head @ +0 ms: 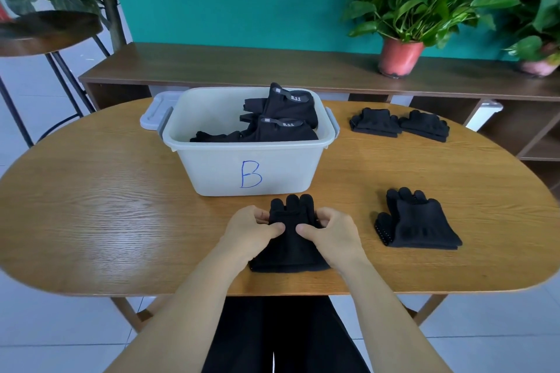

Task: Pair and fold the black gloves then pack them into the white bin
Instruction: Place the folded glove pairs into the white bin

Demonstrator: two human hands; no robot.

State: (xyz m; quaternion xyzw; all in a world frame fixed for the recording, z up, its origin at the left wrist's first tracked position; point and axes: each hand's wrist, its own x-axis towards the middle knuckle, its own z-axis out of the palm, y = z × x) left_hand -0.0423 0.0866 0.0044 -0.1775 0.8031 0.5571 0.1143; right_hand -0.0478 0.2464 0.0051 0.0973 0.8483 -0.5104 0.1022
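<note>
A stacked pair of black gloves (289,247) lies on the wooden table (106,206) just in front of the white bin (212,166) marked "B". My left hand (253,228) pinches the pair's left side and my right hand (328,232) pinches its right side, thumbs on top near the middle. The glove fingers point toward the bin. Inside the bin lie folded black gloves (281,121) with grey tabs. Another black pair (416,221) lies flat to the right. Two folded pairs (375,123) (424,126) sit at the far right.
The bin's lid (154,113) lies behind its left side. A wooden shelf unit (242,66) runs behind the table with potted plants (400,54) on top. A dark stool (45,30) stands at the far left.
</note>
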